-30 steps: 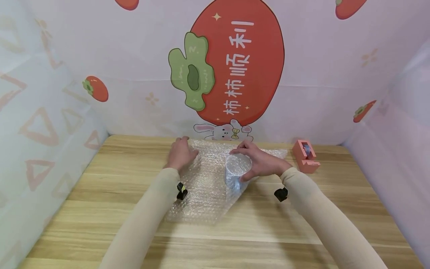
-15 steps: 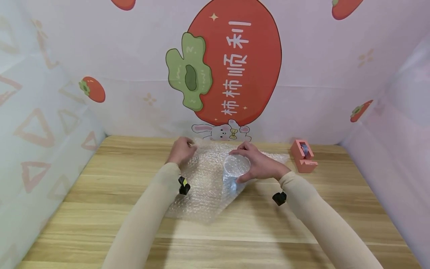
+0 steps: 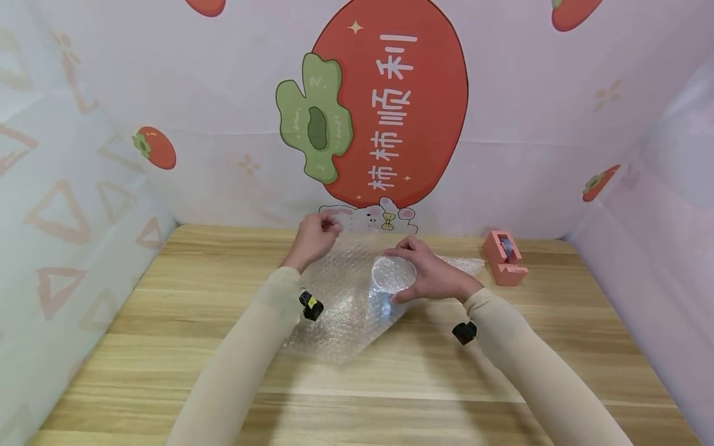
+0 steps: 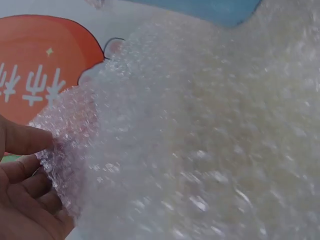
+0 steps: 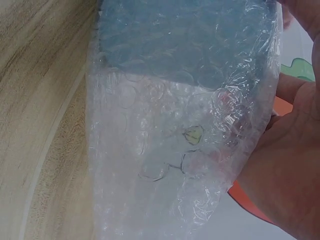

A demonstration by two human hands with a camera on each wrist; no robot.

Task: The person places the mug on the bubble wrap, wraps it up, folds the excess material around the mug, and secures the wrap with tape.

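Observation:
A sheet of bubble wrap covers the middle of the table, its left part lifted off the wood. My left hand pinches the sheet's far left corner between thumb and fingers; the left wrist view shows the thumb on its edge. A clear, bluish cup stands at the sheet's right part with its round top facing up. Around this cup my right hand curls from the right, over a layer of wrap. In the right wrist view, bubble wrap lies across the cup's blue part.
A pink tape dispenser with a roll of tape stands at the table's back right. Behind the wooden table rises a printed backdrop, with side walls left and right. A black wrist camera is strapped to each sleeve.
My left hand has closed its fingers on the bubble wrap's corner and raised it up and slightly to the right. The right hand stays at the cup, nearly still.

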